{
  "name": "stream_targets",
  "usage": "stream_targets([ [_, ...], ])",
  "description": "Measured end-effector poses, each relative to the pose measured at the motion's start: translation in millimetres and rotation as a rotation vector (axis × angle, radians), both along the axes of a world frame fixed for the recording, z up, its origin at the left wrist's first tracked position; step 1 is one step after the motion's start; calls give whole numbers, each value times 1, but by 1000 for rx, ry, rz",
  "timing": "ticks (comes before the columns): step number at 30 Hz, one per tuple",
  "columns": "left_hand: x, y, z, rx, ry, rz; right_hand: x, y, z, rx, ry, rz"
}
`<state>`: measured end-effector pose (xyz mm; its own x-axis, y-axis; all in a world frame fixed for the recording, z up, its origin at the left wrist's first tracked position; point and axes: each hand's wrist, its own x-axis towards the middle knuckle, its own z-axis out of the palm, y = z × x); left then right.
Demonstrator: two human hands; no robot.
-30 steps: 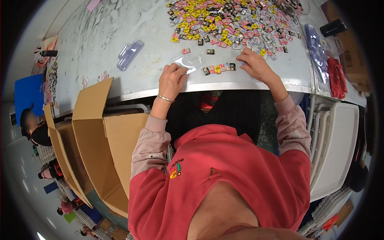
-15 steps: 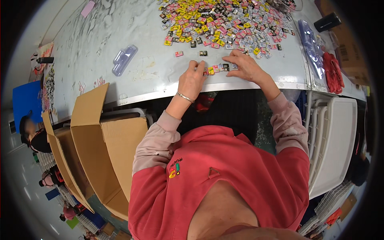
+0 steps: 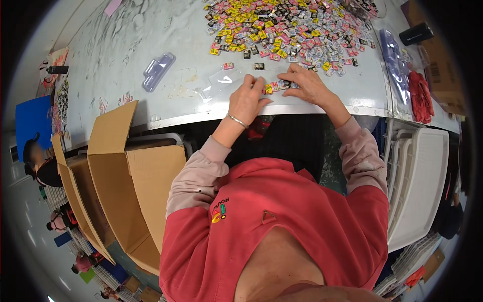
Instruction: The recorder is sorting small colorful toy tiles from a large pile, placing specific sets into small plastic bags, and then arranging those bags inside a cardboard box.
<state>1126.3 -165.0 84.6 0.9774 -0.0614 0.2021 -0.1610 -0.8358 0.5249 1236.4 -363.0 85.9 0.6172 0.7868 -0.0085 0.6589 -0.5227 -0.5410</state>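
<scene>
A short row of small, colourful rectangular packets (image 3: pixel 275 86) in pink, yellow, white and black lies near the table's front edge. My left hand (image 3: pixel 246 100) is at its left end, fingers curled against the packets and thumb stretched toward the right. At the other end my right hand (image 3: pixel 311 88) has its fingers and thumb bent around the last packets. The fingers partly hide both ends. Just beyond lie a loose black packet (image 3: pixel 259 66) and a loose pink packet (image 3: pixel 228 66). A large heap of similar packets (image 3: pixel 287 32) spreads behind them.
On the left of the table (image 3: pixel 186 45) lies a clear plastic tray (image 3: pixel 158 72). More clear trays (image 3: pixel 395 65), a black bottle (image 3: pixel 416 33) and a red glove-like cloth (image 3: pixel 421 96) are at the right. Open cardboard boxes (image 3: pixel 113 176) and stacked white trays (image 3: pixel 420 181) flank me.
My left hand has shifted slightly right along the row, and its thumb now reaches out below the packets. The visible row between my hands looks shorter. My right hand has hardly moved.
</scene>
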Motion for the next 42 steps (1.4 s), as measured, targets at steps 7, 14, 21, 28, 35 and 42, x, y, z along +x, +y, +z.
stream_targets([
  [7,8,-2,-16,-51,14,40,-4,8,-7,68,-64,61],
  [14,0,-17,-22,16,-135,78,-26,10,-10,88,-250,-7],
  [21,-21,46,13,40,-187,229,-20,85,9,231,-338,111],
  [28,-27,95,-8,10,-102,311,-2,146,2,46,-208,324],
  [35,-32,118,-8,-95,-74,197,13,131,-16,292,29,288],
  [42,-35,120,-18,-210,-148,231,-1,121,-31,284,-6,211],
])
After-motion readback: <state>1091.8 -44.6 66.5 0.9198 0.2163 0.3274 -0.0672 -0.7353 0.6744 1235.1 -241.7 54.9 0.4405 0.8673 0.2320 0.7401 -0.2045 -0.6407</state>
